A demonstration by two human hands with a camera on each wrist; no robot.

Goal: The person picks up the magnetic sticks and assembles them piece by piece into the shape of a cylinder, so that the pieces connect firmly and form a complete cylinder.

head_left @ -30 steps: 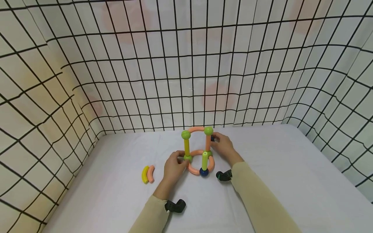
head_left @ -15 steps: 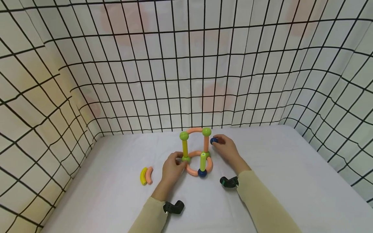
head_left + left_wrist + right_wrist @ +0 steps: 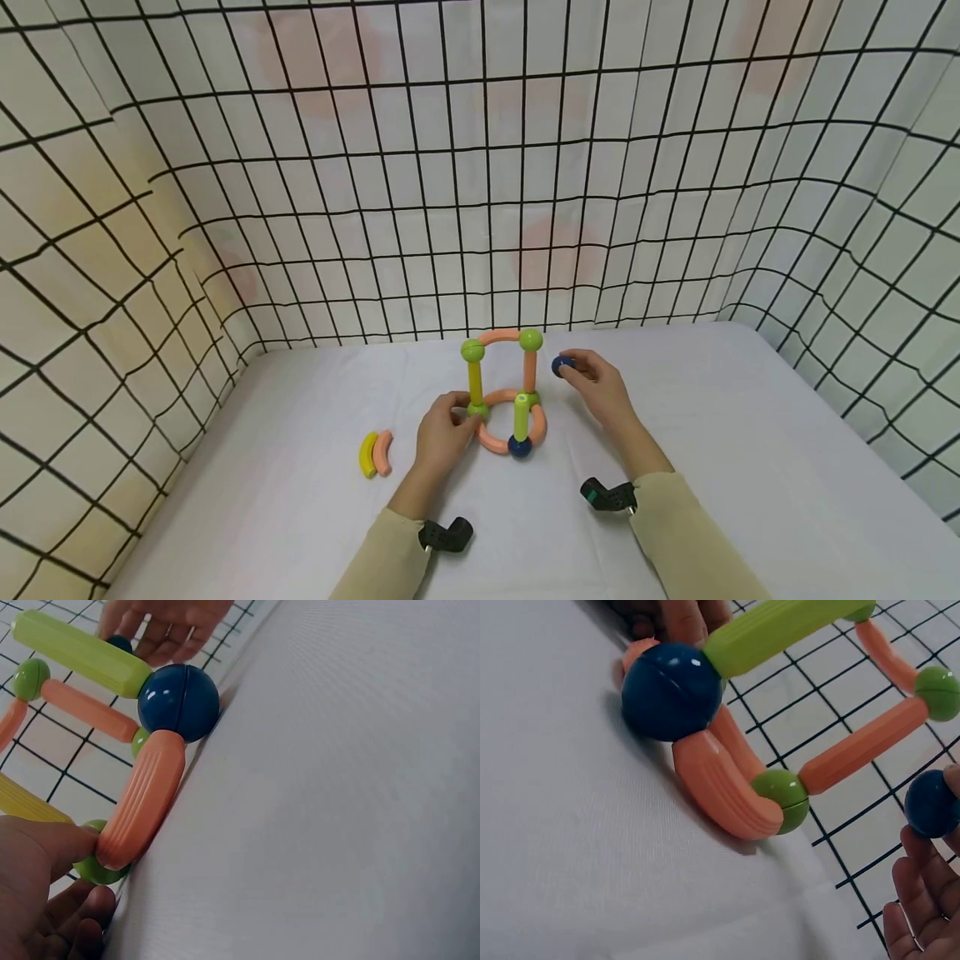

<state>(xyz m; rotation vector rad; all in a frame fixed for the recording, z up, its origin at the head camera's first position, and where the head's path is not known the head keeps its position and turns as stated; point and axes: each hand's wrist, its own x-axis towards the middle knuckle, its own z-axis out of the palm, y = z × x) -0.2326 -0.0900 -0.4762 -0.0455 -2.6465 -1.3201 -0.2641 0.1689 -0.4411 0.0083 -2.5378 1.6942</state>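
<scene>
Centre frame, the left hand (image 3: 442,429) pinches the toy frame (image 3: 504,392) at its lower green joint; the right hand (image 3: 600,390) pinches a blue ball (image 3: 562,365) just right of it.

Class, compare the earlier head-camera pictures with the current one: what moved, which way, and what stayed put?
The right hand, pinching a dark blue ball, drew away from the structure's orange upright toward the right; the forearm slid back too. The left hand stayed gripping the green ball at the ring's base. The structure and the yellow and orange curved pieces on the table did not move.
</scene>
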